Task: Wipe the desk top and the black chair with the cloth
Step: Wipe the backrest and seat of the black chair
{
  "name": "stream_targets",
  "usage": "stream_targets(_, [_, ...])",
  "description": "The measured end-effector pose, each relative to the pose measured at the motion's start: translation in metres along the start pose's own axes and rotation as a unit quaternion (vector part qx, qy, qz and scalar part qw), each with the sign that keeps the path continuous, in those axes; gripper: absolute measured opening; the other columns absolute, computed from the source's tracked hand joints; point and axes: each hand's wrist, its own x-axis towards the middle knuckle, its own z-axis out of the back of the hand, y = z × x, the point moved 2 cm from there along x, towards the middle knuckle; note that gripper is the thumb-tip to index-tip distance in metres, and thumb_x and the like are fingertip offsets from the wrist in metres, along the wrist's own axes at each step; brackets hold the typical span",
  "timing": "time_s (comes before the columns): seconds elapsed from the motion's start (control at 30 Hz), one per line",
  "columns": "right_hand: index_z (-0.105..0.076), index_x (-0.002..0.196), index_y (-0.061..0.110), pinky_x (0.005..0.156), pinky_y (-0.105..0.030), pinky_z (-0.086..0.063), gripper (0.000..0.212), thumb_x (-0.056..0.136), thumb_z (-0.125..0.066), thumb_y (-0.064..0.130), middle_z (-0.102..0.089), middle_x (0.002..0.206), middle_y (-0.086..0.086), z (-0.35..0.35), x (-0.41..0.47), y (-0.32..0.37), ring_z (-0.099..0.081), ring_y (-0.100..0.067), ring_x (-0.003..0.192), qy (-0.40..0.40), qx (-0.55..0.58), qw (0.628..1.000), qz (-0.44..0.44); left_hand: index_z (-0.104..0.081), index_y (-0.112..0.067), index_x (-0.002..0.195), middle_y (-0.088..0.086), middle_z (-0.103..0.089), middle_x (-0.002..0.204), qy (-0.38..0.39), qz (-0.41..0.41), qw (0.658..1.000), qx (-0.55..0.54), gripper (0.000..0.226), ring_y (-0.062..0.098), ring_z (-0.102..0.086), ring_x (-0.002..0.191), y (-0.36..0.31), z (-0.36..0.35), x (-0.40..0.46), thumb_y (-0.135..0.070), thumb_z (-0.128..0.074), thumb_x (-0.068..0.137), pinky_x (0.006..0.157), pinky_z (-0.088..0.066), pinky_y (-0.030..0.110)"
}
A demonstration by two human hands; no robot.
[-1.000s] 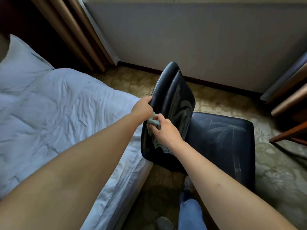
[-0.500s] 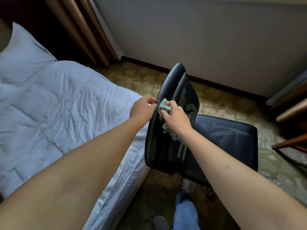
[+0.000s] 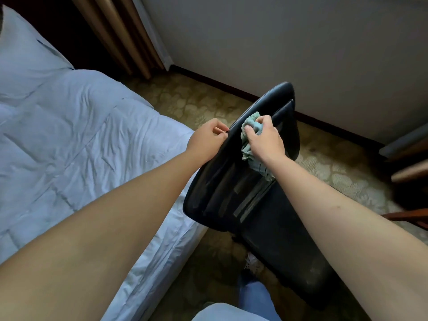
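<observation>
A bed (image 3: 76, 135) with a pale, rumpled quilt fills the space to the left of the black chair (image 3: 234, 195), its mattress edge just beside the chair's back. Patterned carpet (image 3: 192, 103) runs beyond the chair to a plain wall (image 3: 301, 47), and brown curtains (image 3: 122, 33) hang past the chair's far left. Wooden furniture edges (image 3: 410, 172) show to the right of the chair; I cannot tell whether they belong to the desk.

The chair stands in front of me, its backrest tilted, its seat dropping away below and to the right. Faint streaks cross the backrest. It looks stiff and smooth, probably slick, heavy enough to stay put but likely to swing if pushed on one side, so its rim is the sensible place to steady it.

My left hand (image 3: 206, 140) does that: fingers curled, pinching the backrest's left edge near the top.

My right hand (image 3: 264, 137) is clamped on the cloth (image 3: 251, 147), a soft, light, pale green rag, bunched under my fingers and pressed to the upper backrest, its loose end trailing down below my wrist. It should mould easily to the curved rim.
</observation>
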Motion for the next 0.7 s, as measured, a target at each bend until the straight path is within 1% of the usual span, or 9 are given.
stream_targets(0.1, [-0.046, 0.120, 0.030, 0.068, -0.033, -0.042, 0.030, 0.098, -0.053, 0.050, -0.058, 0.112, -0.003, 0.007, 0.007, -0.002, -0.060, -0.021, 0.092, -0.007, 0.008, 1.000, -0.014, -0.065, -0.032, 0.107, -0.015, -0.067, 0.096, 0.002, -0.007, 1.000, 0.010, 0.011, 0.004, -0.064, 0.088, -0.011, -0.004, 0.010, -0.031, -0.059, 0.097, 0.085, -0.057, 0.037])
stream_targets(0.2, [-0.045, 0.120, 0.029, 0.062, -0.030, -0.040, 0.030, 0.099, -0.053, 0.048, -0.058, 0.112, -0.003, 0.008, 0.005, 0.000, -0.060, -0.020, 0.091, -0.010, 0.008, 1.000, -0.016, -0.065, -0.030, 0.108, -0.014, -0.067, 0.096, 0.006, -0.003, 1.000, 0.009, 0.011, 0.007, -0.064, 0.089, -0.012, -0.006, 0.014, -0.029, -0.059, 0.098, 0.085, -0.057, 0.038])
stream_targets(0.27, [-0.045, 0.119, 0.028, 0.062, -0.031, -0.042, 0.030, 0.098, -0.054, 0.048, -0.058, 0.111, -0.003, 0.001, -0.006, 0.004, -0.060, -0.021, 0.091, -0.007, 0.003, 1.000, -0.011, -0.065, -0.027, 0.106, -0.012, -0.067, 0.096, 0.002, 0.004, 1.000, 0.006, 0.010, 0.009, -0.064, 0.090, -0.010, -0.005, 0.014, -0.030, -0.061, 0.097, 0.087, -0.057, 0.039])
stream_targets(0.37, [-0.045, 0.116, 0.028, 0.073, -0.040, -0.051, 0.030, 0.097, -0.055, 0.049, -0.057, 0.110, -0.004, -0.018, -0.036, 0.008, -0.061, -0.025, 0.092, 0.006, -0.005, 1.000, 0.008, -0.066, -0.024, 0.102, -0.010, -0.067, 0.095, -0.009, 0.016, 1.000, 0.010, 0.010, 0.012, -0.064, 0.092, -0.002, -0.001, 0.008, -0.031, -0.064, 0.095, 0.089, -0.057, 0.040])
stream_targets(0.5, [-0.047, 0.115, 0.027, 0.070, -0.037, -0.044, 0.029, 0.097, -0.056, 0.048, -0.058, 0.109, -0.005, -0.045, -0.088, 0.007, -0.060, -0.028, 0.091, 0.029, -0.012, 0.999, 0.035, -0.069, -0.023, 0.100, -0.010, -0.069, 0.093, -0.027, 0.034, 0.999, -0.006, 0.010, 0.013, -0.065, 0.091, 0.013, 0.001, -0.012, -0.030, -0.065, 0.094, 0.088, -0.056, 0.038])
stream_targets(0.57, [-0.046, 0.115, 0.029, 0.071, -0.037, -0.044, 0.028, 0.097, -0.056, 0.048, -0.057, 0.109, -0.004, -0.054, -0.115, 0.003, -0.060, -0.026, 0.091, 0.048, -0.010, 0.998, 0.044, -0.070, -0.022, 0.101, -0.009, -0.070, 0.094, -0.032, 0.040, 0.999, -0.014, 0.011, 0.013, -0.065, 0.090, 0.020, 0.002, -0.026, -0.028, -0.064, 0.094, 0.087, -0.057, 0.036])
stream_targets(0.63, [-0.045, 0.115, 0.031, 0.071, -0.037, -0.045, 0.027, 0.097, -0.056, 0.050, -0.058, 0.109, -0.002, -0.061, -0.139, -0.002, -0.060, -0.024, 0.092, 0.067, -0.011, 0.996, 0.050, -0.070, -0.020, 0.103, -0.007, -0.070, 0.095, -0.029, 0.045, 0.998, -0.023, 0.011, 0.014, -0.065, 0.090, 0.029, 0.003, -0.041, -0.027, -0.064, 0.095, 0.087, -0.057, 0.036])
stream_targets(0.7, [-0.045, 0.113, 0.035, 0.075, -0.040, -0.050, 0.027, 0.096, -0.056, 0.052, -0.060, 0.109, 0.000, -0.065, -0.157, -0.009, -0.061, -0.024, 0.093, 0.084, -0.010, 0.995, 0.052, -0.069, -0.020, 0.102, -0.005, -0.070, 0.096, -0.024, 0.051, 0.998, -0.038, 0.010, 0.015, -0.065, 0.092, 0.038, 0.006, -0.056, -0.026, -0.064, 0.096, 0.088, -0.056, 0.035])
